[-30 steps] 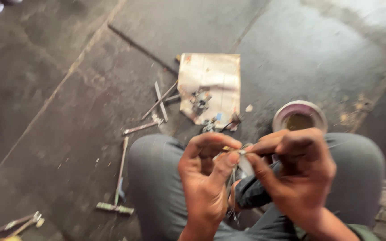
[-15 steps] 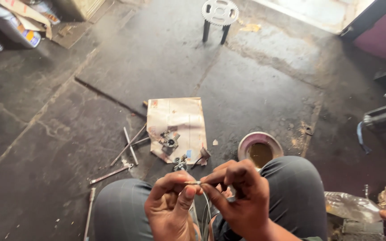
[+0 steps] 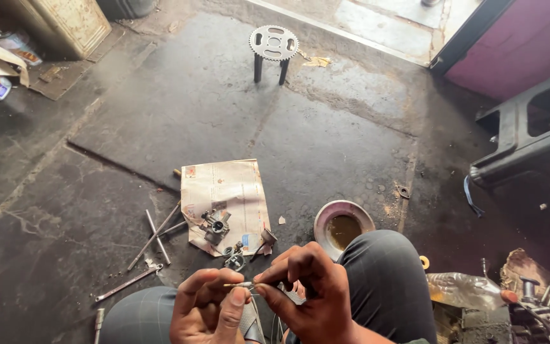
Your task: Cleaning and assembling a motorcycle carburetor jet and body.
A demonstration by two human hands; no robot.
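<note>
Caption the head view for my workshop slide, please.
Both hands, left and right, pinch a thin metal pin above the parts-strewn paper.

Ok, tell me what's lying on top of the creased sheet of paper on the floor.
On the creased paper sheet lies a small grey metal engine part, with smaller metal pieces at its near edge. Anything beneath the paper is covered.

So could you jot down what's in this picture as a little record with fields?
Place: dark, stained workshop floor
Left hand: pinches one end of a thin metal pin
Right hand: pinches the pin's other end
Below hands: cables hang down
On newspaper: small carburettor
Beside knee: bowl of brownish liquid
Left: loose rods
Far: sprocket-topped stool
</note>
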